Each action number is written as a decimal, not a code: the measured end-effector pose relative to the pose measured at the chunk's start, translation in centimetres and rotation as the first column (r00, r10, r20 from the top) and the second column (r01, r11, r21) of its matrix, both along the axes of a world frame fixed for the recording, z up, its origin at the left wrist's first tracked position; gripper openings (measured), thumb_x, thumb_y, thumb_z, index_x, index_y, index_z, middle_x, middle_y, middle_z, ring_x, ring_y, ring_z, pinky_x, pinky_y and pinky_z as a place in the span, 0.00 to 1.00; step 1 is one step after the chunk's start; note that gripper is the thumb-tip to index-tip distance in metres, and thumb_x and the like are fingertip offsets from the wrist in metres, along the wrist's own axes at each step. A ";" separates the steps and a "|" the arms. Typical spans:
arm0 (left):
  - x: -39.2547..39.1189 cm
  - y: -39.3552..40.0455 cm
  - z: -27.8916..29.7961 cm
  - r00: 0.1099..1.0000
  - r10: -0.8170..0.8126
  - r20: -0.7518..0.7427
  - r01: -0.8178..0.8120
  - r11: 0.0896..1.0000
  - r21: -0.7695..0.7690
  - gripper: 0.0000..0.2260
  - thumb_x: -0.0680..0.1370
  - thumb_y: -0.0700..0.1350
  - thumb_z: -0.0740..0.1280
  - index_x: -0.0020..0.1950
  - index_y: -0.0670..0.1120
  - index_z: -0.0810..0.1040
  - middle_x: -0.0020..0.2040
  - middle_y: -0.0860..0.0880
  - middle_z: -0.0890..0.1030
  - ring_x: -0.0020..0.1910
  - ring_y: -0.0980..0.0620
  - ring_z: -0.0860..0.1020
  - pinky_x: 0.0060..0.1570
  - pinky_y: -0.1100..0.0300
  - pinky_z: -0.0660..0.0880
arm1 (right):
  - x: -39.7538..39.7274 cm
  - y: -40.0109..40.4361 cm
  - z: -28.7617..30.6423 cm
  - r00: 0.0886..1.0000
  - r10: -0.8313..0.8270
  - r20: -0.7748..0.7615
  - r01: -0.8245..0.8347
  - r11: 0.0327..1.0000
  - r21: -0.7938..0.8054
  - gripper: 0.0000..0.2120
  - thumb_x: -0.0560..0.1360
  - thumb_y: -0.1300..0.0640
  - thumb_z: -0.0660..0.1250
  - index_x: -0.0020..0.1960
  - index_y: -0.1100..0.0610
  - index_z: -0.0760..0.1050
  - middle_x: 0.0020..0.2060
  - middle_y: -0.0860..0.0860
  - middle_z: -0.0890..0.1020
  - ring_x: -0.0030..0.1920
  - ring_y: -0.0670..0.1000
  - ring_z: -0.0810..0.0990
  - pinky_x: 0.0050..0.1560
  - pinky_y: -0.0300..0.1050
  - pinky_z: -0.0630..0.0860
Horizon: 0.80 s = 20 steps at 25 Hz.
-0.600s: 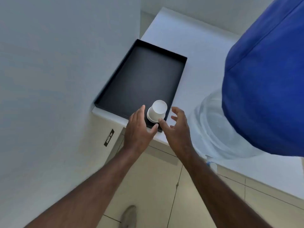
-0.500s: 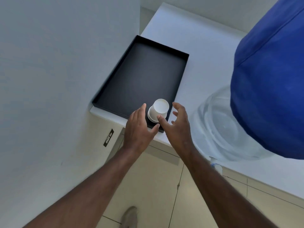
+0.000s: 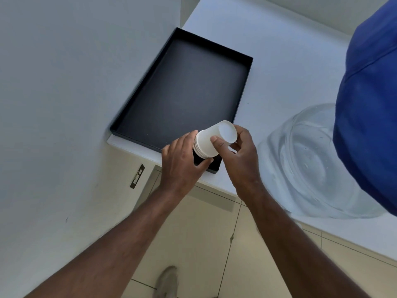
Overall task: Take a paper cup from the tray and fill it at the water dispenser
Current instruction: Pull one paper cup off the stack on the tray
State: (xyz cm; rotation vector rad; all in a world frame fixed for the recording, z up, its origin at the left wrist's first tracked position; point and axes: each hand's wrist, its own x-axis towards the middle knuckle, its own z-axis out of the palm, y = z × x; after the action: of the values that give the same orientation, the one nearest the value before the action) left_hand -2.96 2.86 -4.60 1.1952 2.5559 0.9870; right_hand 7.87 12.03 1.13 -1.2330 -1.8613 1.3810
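A short stack of white paper cups (image 3: 211, 139), upside down and tilted, is over the near right corner of the black tray (image 3: 189, 89). My left hand (image 3: 182, 162) grips the stack's lower rims. My right hand (image 3: 238, 155) pinches the outermost cup near its base, thumb on its side. To the right stands the water dispenser: a clear bottle (image 3: 311, 160) under a blue cover (image 3: 371, 104). Its tap is not visible.
The tray lies on a white counter (image 3: 279, 61) beside a white wall (image 3: 64, 82) on the left. A wall socket (image 3: 137, 173) sits below the counter edge. Beige floor tiles and a shoe (image 3: 167, 282) show underneath.
Both hands have closed onto the cup stack, which stood untouched on the tray before. The stack is now tilted and lifted slightly toward the right.
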 end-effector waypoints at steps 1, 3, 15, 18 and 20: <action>0.0 0.0 0.0 1.000 -0.001 -0.011 0.001 1.000 0.004 0.34 0.73 0.61 0.74 0.74 0.49 0.69 0.69 0.51 0.78 0.68 0.49 0.75 0.66 0.49 0.66 | 0.0 0.0 0.2 1.000 0.000 0.000 0.000 1.000 -0.009 0.25 0.77 0.51 0.76 0.71 0.51 0.72 0.64 0.47 0.81 0.63 0.49 0.80 0.61 0.41 0.80; 0.0 0.0 -0.1 1.000 0.003 -0.012 -0.003 1.000 0.010 0.33 0.73 0.62 0.74 0.73 0.50 0.70 0.68 0.52 0.79 0.67 0.50 0.75 0.65 0.49 0.67 | 0.0 0.0 0.3 1.000 0.011 0.000 -0.011 1.000 -0.019 0.25 0.77 0.51 0.75 0.71 0.51 0.72 0.64 0.47 0.80 0.64 0.49 0.80 0.61 0.39 0.80; 0.0 0.7 -0.2 0.995 0.082 -0.064 -0.084 0.996 -0.031 0.30 0.69 0.58 0.75 0.66 0.47 0.74 0.65 0.49 0.79 0.65 0.45 0.75 0.63 0.45 0.72 | 0.3 -1.4 3.0 0.999 0.027 -0.042 -0.019 0.983 0.183 0.27 0.76 0.51 0.76 0.71 0.52 0.70 0.59 0.37 0.76 0.61 0.47 0.80 0.59 0.44 0.84; -0.1 0.7 0.1 0.998 0.066 -0.023 -0.067 0.994 -0.084 0.33 0.70 0.60 0.75 0.70 0.47 0.73 0.69 0.48 0.77 0.69 0.45 0.73 0.66 0.45 0.70 | 1.2 -1.8 3.8 0.994 -0.030 -0.102 0.044 0.990 0.135 0.26 0.77 0.52 0.75 0.71 0.52 0.69 0.59 0.38 0.77 0.62 0.47 0.80 0.56 0.40 0.84; 0.1 0.5 0.6 0.999 0.050 0.020 -0.047 0.994 -0.097 0.36 0.70 0.59 0.75 0.74 0.47 0.70 0.72 0.48 0.75 0.71 0.45 0.70 0.69 0.46 0.68 | 2.0 -2.4 4.0 0.986 -0.064 -0.154 0.080 0.992 0.101 0.25 0.78 0.53 0.74 0.72 0.53 0.69 0.62 0.43 0.77 0.63 0.48 0.80 0.53 0.34 0.82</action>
State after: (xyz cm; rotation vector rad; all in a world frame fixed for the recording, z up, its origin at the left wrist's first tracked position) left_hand -2.88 3.36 -3.99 1.0955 2.5941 0.8707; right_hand 9.84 9.63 5.18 -1.1004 -1.7458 1.2822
